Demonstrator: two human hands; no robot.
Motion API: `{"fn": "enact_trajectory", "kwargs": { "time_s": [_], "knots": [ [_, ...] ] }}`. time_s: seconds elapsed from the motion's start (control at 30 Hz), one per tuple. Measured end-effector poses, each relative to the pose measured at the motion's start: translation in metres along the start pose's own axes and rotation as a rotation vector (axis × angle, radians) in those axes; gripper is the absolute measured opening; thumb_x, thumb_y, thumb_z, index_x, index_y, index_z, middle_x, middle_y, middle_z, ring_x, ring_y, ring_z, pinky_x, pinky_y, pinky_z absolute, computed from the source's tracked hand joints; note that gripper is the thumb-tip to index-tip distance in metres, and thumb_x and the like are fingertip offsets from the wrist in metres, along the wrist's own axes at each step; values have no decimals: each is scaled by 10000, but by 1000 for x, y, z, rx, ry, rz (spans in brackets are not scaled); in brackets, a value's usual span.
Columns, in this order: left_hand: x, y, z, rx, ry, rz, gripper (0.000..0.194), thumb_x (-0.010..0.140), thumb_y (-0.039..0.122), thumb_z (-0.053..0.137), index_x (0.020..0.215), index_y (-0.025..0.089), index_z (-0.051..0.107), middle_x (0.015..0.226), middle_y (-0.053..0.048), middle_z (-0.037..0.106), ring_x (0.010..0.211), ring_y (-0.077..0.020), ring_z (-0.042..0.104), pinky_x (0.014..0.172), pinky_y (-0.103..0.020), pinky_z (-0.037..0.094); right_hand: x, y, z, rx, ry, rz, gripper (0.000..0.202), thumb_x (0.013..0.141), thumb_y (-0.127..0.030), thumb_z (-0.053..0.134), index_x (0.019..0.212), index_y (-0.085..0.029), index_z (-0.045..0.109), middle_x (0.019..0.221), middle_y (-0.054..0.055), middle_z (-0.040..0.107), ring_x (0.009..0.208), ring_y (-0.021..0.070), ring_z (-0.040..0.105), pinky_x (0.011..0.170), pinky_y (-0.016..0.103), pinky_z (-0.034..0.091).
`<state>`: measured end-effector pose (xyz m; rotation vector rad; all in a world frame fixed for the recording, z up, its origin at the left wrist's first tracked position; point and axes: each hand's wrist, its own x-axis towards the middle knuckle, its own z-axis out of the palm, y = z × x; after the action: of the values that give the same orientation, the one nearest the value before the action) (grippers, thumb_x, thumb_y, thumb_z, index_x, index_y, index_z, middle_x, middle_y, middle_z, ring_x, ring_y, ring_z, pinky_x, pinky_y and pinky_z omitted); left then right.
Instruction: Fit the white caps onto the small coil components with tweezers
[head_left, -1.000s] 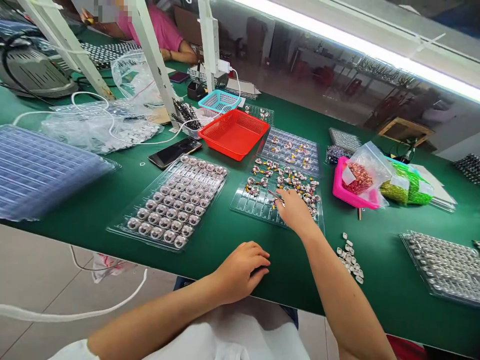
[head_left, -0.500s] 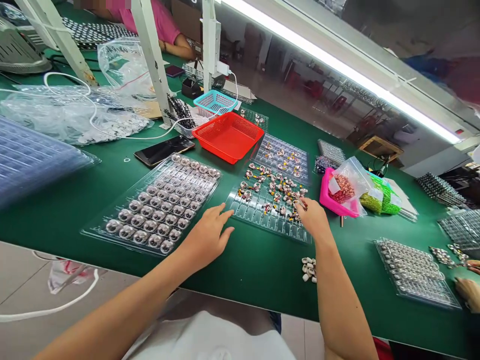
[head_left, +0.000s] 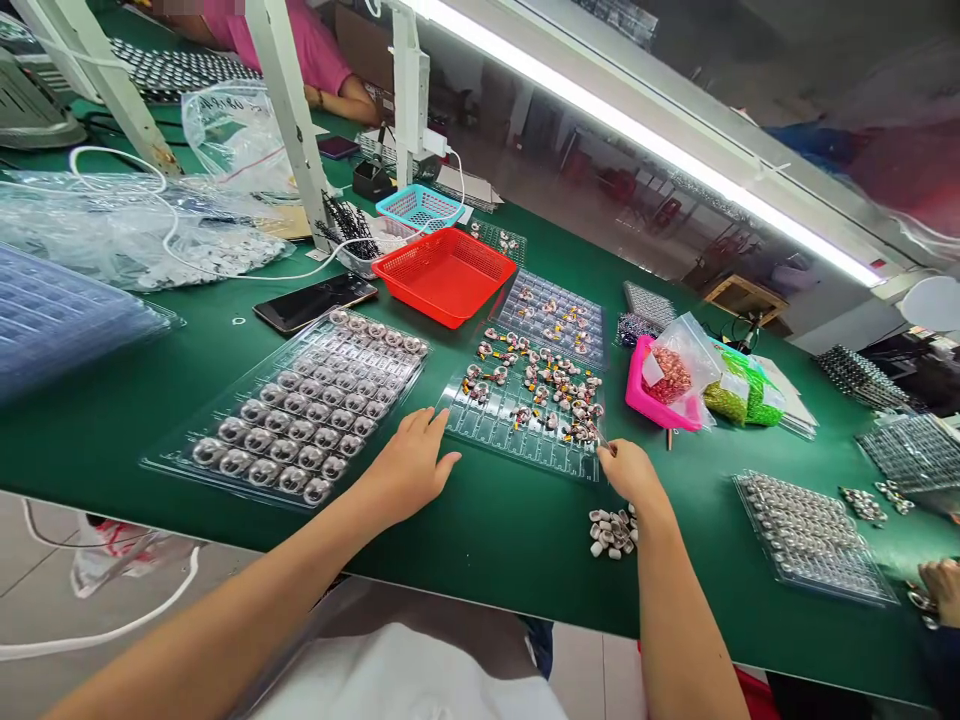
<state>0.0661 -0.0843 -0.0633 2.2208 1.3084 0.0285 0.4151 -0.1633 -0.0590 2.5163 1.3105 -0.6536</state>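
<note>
right hand: pinching thin tool; long axis: slants far-left, tip toward tray; left hand: spread loosely

The green tabletop looked smooth, with a soft sheen. The parts tray was clear, glossy plastic; the domed pieces shone like polished metal. The red basket was perforated plastic, the phone glassy, the bag thin, crinkled plastic, the white post scuffed, and the shirt matt cloth

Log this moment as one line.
left hand: open, at middle tray | right hand: pinching slim tool, near tray's right edge | on tray: small parts
</note>
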Motion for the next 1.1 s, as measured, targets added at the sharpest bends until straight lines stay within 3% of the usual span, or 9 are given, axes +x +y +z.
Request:
{"fn": "enact_trajectory", "kwargs": {
  "time_s": [0.13,0.23,0.3,0.4,0.5,0.63,0.87,1.0,1.1],
  "knots": [
    [-11,-10,1,10,61,47,636,956,414,453,1443,5,445,1436,-285,532,1389,-416,447,1100,-581,439,-12,5,2,21,18,-34,298,1000,-358,537,844,-144,673,774,42,677,726,173,637,698,305,479],
    [-18,-14,7,55,126,73,625,954,421,464,1432,18,464,1433,-288,534,1404,-433,425,1092,-591,438,-18,8,-2,40,74,-40,318,987,-380,513,880,-150,704,799,90,695,763,218,653,673,303,428],
    [-19,-8,11,100,176,72,638,935,418,508,1437,26,467,1461,-296,502,1437,-457,367,1102,-603,417,-14,5,-6,59,145,-40,391,981,-486,504,1058,-153,694,949,121,699,867,248,666,719,306,435],
    [-17,11,14,115,211,129,637,911,400,573,1447,67,480,1530,-278,433,1467,-459,314,1134,-601,379,2,-6,-11,81,255,-56,638,943,-655,488,1379,-190,527,1225,150,599,1048,267,643,837,314,454],
    [-13,35,14,111,132,223,615,897,367,620,1448,116,510,1563,-249,407,1486,-445,282,1170,-600,325,27,-22,-13,73,296,-83,767,903,-724,498,1478,-222,419,1306,150,517,1148,283,613,901,329,462],
    [-10,52,18,108,-59,229,652,883,401,658,1463,138,516,1579,-241,381,1492,-457,245,1181,-630,287,53,-41,-13,37,277,-106,825,888,-756,485,1469,-173,440,1259,177,529,1143,328,623,888,368,485],
    [-9,51,23,79,-150,210,686,947,536,521,1510,148,455,1604,-232,326,1513,-431,181,1219,-635,169,68,-67,-4,-50,256,-189,737,910,-748,452,1417,-215,499,1253,166,544,1072,312,650,831,368,500],
    [-11,54,14,55,-206,186,730,938,582,506,1519,145,440,1611,-230,304,1515,-439,156,1222,-647,137,64,-72,-7,-72,256,-254,556,955,-640,456,1358,-271,558,1209,129,578,1086,303,644,826,375,502],
    [-10,53,13,14,-227,210,802,937,630,466,1526,89,413,1610,-279,258,1510,-467,123,1216,-663,123,61,-68,-11,-78,246,-322,453,964,-513,424,1265,-244,631,1149,149,611,991,314,665,793,421,513]
  ]
}}
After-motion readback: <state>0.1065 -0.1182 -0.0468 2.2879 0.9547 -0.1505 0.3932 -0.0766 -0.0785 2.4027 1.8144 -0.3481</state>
